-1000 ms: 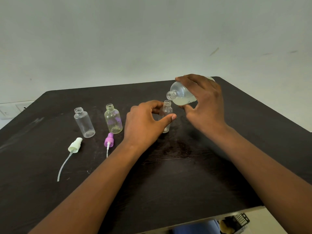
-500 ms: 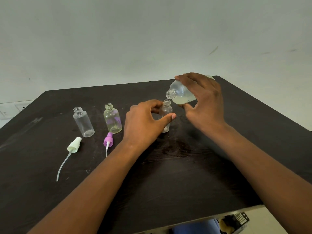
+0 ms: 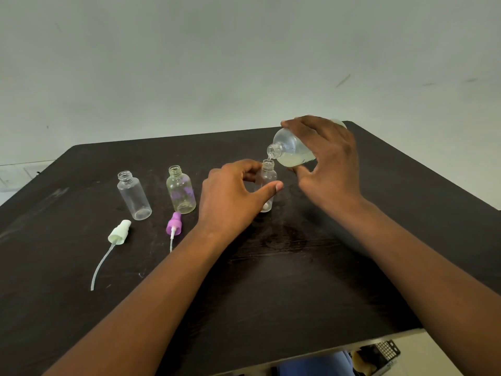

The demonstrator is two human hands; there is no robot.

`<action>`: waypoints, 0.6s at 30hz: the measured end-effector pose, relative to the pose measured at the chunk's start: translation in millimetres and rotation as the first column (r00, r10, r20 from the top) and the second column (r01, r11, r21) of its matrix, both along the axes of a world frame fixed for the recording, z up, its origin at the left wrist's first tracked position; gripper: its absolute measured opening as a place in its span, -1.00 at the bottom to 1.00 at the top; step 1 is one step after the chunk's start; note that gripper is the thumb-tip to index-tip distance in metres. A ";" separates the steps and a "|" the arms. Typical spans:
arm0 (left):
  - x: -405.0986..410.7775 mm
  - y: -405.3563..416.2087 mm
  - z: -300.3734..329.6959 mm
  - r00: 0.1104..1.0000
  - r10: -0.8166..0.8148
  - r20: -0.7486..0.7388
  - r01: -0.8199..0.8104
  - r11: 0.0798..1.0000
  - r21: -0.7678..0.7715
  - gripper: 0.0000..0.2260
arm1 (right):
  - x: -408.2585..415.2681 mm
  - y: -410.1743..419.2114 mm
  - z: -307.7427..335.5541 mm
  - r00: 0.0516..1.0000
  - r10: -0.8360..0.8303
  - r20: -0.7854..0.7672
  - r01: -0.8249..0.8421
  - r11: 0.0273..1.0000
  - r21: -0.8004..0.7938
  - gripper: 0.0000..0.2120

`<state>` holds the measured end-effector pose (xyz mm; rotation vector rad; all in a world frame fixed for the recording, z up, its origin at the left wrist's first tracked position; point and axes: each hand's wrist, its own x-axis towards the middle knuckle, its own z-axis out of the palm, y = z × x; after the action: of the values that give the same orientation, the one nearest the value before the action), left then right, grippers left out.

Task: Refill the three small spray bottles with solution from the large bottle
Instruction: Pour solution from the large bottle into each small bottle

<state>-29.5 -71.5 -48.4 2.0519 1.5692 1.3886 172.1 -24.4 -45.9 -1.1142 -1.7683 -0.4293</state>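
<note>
Head view: right hand (image 3: 329,169) grips tilted large bottle (image 3: 291,151); left hand (image 3: 233,198) clasps small bottle (image 3: 268,176); no legible labels.

large bottle (image 3: 291,150): clear, tipped mouth-down, pale yellowish solution pooled low, thin stream dripping into uncapped small bottle (image 3: 267,180) standing upright right under it. left of that, tinted small bottle (image 3: 181,189) with purple smudges, then clear small bottle (image 3: 134,195), both upright, uncapped, looking empty.
</note>
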 end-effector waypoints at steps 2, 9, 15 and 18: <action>0.5 -1.0 0.5 1.000 -0.001 0.000 0.001 1.000 0.001 -0.56 | 0.3 -0.3 0.2 1.000 0.000 -0.001 0.000 1.000 -0.004 -0.25; 1.0 -1.5 0.8 1.000 -0.005 0.014 0.005 1.000 0.001 -0.54 | -0.2 -1.2 0.2 1.000 0.002 -0.004 -0.002 1.000 -0.006 -0.25; 0.3 -0.6 0.5 1.000 -0.011 0.011 0.011 1.000 0.002 -0.56 | -1.1 -1.5 0.3 1.000 -0.003 -0.003 0.003 1.000 -0.003 -0.25; 0.1 0.0 -0.3 1.000 -0.013 0.006 0.013 1.000 0.000 -0.55 | -1.2 -1.0 1.0 1.000 0.001 -0.004 -0.001 1.000 0.002 -0.26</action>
<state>-29.4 -71.5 -48.7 2.0523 1.5505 1.3889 170.9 -25.4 -44.9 -1.1119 -1.7647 -0.4282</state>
